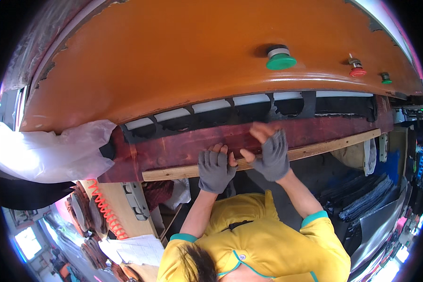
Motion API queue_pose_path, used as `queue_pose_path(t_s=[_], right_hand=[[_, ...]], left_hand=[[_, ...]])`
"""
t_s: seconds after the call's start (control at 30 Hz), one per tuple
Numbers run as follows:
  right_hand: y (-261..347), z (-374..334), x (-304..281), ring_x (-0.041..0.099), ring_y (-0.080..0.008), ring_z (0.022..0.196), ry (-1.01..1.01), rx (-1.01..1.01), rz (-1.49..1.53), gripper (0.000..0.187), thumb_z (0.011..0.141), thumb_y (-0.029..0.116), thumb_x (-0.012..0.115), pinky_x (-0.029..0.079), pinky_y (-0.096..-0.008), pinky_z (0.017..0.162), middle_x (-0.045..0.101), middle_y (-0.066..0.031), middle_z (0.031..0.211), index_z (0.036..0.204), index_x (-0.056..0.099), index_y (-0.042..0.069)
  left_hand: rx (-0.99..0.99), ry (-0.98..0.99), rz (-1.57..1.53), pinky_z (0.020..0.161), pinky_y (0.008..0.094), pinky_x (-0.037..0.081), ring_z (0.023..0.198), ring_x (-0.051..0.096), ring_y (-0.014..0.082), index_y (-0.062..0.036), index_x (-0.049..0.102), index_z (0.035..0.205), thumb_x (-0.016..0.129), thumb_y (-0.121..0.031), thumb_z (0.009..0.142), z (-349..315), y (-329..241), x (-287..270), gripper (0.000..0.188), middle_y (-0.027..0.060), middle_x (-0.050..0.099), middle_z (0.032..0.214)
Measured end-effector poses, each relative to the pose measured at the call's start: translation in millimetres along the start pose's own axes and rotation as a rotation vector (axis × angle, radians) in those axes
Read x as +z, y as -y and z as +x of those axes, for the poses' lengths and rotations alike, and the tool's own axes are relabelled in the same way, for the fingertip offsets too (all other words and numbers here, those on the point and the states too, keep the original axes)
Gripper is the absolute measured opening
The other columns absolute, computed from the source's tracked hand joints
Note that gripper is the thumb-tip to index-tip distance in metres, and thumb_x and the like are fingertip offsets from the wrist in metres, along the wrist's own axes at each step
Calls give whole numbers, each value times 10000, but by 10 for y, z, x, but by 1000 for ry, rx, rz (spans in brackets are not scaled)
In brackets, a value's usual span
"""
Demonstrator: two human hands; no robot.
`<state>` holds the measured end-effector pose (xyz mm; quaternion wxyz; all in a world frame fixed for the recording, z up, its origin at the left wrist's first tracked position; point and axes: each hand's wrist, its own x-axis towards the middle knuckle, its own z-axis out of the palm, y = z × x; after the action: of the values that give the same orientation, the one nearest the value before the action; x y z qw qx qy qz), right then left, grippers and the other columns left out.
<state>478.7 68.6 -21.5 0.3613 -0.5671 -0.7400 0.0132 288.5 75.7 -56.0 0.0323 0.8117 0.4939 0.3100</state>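
Observation:
A grey fingerless glove covers my left hand (215, 168), which rests at the wooden strip (324, 146) along the front edge of a dark red board (178, 149). Its bare fingertips reach over the board, and nothing shows in them. My right hand (271, 155), gloved the same way, is just to the right over the strip. Its thumb stands apart from the fingers, whose tips are blurred. Beyond both hands lies a black sheet with a row of cut-out openings (308, 104), tucked under the front of the orange panel (164, 56).
The orange panel carries a large green button (281, 61), a red button (357, 70) and a small green one (386, 79). Clear plastic sheeting (56, 148) covers the board's left end. Below are a coiled orange hose (105, 209), papers (134, 249) and stacked dark sheets (366, 197).

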Motion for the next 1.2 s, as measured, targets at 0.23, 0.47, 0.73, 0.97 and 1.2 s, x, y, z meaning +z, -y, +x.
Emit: queue_pose_path(t_s=[0.23,0.47,0.73,0.97,1.2], right_hand=[[48,-294,158,580,-251,746,204,51,-108,170,802,265,698,470,-381,691,580,-48,769,785,605,123],[160,-332,244,590,-269,768,157,129,-185,170,800,263,677,463,-392,716,589,-75,774,780,598,114],[396,-545,11,560,-314,724,94,141,-19,186,779,171,729,444,-429,666,560,-97,735,734,577,73],[550,-604,-160,574,-337,813,9,155,305,198,814,154,743,455,-422,705,590,-111,856,931,602,78],[621,591,166,402,-437,1265,60,119,-47,843,633,381,853,365,-529,1054,354,-251,1436,1321,482,67]], left_hand=[[32,72,-45,746,454,451,803,570,328,-63,599,923,665,-156,819,-8,-41,-14,154,125,597,896],[-95,120,-47,687,456,431,753,544,352,-54,569,760,668,-177,820,-10,-94,-65,169,133,553,789],[-102,176,-138,718,462,446,768,551,347,-54,573,714,663,-164,809,-354,-267,-302,171,130,566,774],[-161,-77,-14,770,482,448,824,570,365,-66,594,890,693,-157,826,-287,-176,-505,149,128,602,892],[-244,-207,221,993,507,353,1073,527,366,-39,610,1089,606,-217,886,-6,99,-488,270,155,581,1143]])
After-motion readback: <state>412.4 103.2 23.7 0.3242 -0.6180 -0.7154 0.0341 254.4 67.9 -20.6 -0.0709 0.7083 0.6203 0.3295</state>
